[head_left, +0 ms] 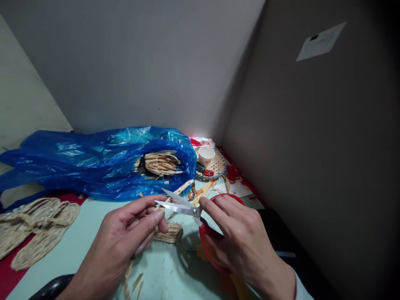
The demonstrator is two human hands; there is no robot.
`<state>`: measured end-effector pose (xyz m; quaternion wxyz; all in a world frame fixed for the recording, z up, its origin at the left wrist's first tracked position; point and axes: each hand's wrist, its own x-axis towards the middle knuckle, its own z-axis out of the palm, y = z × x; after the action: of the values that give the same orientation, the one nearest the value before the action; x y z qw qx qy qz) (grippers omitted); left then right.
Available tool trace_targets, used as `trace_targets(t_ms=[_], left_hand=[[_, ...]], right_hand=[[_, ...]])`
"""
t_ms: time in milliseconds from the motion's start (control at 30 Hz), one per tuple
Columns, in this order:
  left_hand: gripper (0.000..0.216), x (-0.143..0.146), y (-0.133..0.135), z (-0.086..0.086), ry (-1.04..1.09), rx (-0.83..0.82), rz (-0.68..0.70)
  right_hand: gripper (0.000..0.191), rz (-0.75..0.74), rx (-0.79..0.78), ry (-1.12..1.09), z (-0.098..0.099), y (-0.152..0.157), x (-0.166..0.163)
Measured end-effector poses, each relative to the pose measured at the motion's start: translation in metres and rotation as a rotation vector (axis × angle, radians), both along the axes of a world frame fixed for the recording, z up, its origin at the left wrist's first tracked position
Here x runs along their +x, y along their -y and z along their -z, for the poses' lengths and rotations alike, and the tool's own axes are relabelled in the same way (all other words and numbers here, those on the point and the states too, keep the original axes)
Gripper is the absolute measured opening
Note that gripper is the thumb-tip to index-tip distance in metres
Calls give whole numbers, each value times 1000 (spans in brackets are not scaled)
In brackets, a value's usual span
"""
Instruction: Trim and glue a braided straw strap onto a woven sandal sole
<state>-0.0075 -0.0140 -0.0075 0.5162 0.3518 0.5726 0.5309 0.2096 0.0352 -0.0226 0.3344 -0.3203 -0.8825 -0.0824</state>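
Observation:
My right hand (242, 239) grips red-handled scissors (184, 205), their silver blades parted and pointing left. My left hand (125, 235) is closed, pinching a small woven straw piece (168, 233) with a braided straw strand (128, 275) trailing down towards me. The blade tips sit just above my left fingertips. A few straw clippings (137, 283) lie on the pale green table (87, 246) below my hands.
A blue plastic bag (93, 162) with a bundle of straw strips (161, 163) lies behind. Woven straw sandals (34, 227) rest at the left. At the back right sits a round woven tray (217, 166) with a white cup (206, 155), near orange scissors (200, 192). Walls close in behind and on the right.

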Motion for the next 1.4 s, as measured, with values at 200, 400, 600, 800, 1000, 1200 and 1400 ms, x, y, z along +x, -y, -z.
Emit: trace_targets(t_ms=[200, 400, 600, 800, 1000, 1200, 1400], left_hand=[[36, 1, -5, -1, 144, -10, 22], [43, 0, -9, 0, 187, -6, 9], [39, -1, -2, 2, -42, 26, 27], [10, -9, -6, 12, -632, 402, -59], [23, -22, -13, 5, -776, 385, 88], [36, -20, -15, -6, -347, 88, 296], [35, -20, -20, -8, -129, 22, 265]], right_hand=[[29, 11, 42, 0, 2, -2, 2], [29, 52, 141, 39, 7, -4, 4], [25, 28, -121, -162, 8, -8, 4], [13, 49, -267, -328, 0, -11, 7], [4, 51, -380, -443, -3, -10, 5], [12, 37, -434, -406, 3, -12, 0], [21, 16, -95, -278, 6, -6, -2]])
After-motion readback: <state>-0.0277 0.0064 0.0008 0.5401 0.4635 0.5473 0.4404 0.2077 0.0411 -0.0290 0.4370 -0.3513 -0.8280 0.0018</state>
